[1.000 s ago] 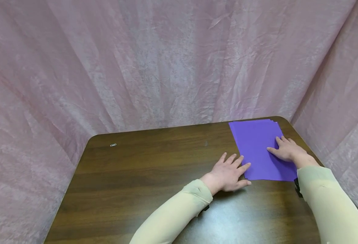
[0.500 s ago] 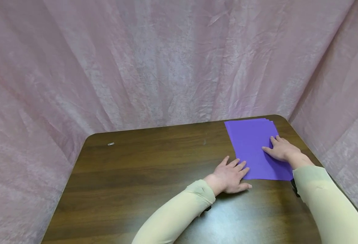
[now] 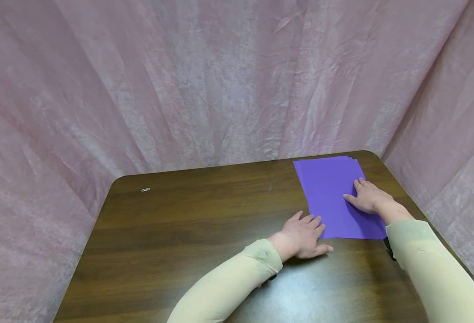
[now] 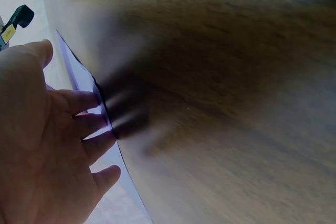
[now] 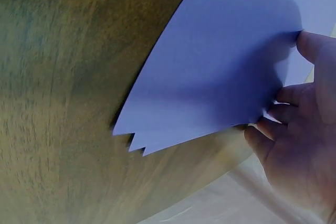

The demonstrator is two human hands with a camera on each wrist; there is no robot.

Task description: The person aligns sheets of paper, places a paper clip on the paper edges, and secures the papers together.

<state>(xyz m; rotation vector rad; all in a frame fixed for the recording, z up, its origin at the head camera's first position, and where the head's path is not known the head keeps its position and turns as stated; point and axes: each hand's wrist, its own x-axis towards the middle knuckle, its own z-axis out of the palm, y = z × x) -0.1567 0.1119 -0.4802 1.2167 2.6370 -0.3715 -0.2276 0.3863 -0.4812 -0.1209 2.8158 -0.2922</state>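
A small stack of purple paper lies at the far right of the wooden table, its sheets slightly offset at the far edge. The stepped corners of the paper show plainly in the right wrist view. My left hand lies at the near left corner, straight fingertips on the paper's edge and thumb out over bare wood. Seen from the left wrist, the left hand's fingers meet the sheet's edge. Over the stack's right side, my right hand rests with spread fingers; its fingertips reach the right edge.
A paper clip lies near the far left corner of the brown wooden table. Pink velvet curtains hang behind the table and along both sides. The table's right edge runs close beside the right arm.
The purple paper and my right hand have shifted slightly left. My left hand has slid a little toward me along the near left corner. The head view has turned slightly.
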